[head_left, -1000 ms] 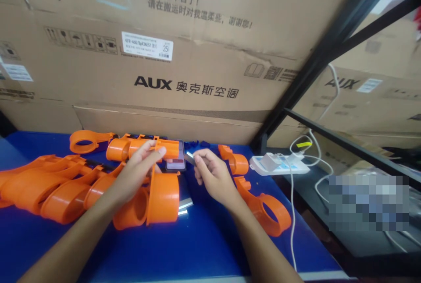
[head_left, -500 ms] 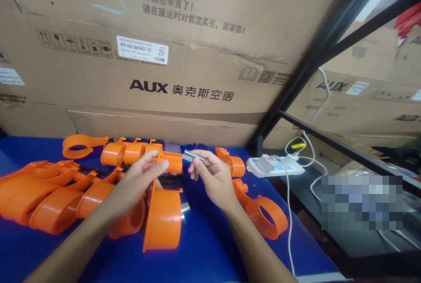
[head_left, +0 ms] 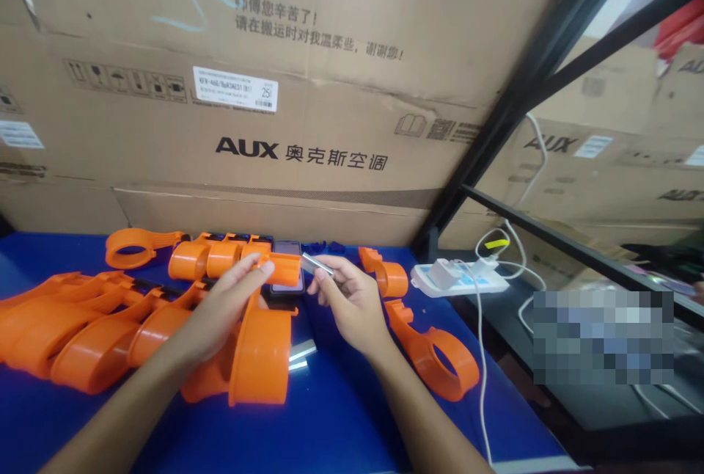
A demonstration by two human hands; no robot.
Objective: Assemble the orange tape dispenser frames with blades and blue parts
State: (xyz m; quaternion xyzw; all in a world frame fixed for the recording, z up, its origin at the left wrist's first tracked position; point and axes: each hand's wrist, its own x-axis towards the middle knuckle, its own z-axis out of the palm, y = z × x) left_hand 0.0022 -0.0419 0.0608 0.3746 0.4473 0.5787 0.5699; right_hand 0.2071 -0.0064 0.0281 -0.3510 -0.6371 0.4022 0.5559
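Observation:
My left hand (head_left: 234, 298) is closed on an orange plastic part (head_left: 262, 356) with a wide ring at its lower end and a short sleeve-like handle at the top. Between the thumb and fingers of my right hand (head_left: 352, 298) is a thin silver metal strip (head_left: 317, 265). Its left end is right by the handle's open end; whether they touch I cannot tell. More metal strips (head_left: 302, 351) lie on the blue table beside the ring. A phone (head_left: 287, 289) lies partly hidden behind the orange part.
Several similar orange parts (head_left: 99, 353) crowd the left of the blue table (head_left: 341, 423). Two more lie at right, one of them a ringed part (head_left: 440, 364). A white power strip (head_left: 462, 277) with cables sits by the black rack post (head_left: 484, 136). A large cardboard box (head_left: 308, 92) stands behind.
The held orange part has shifted slightly left and up, uncovering more of the metal strips and the phone. My right hand and its strip have moved a little left with it.

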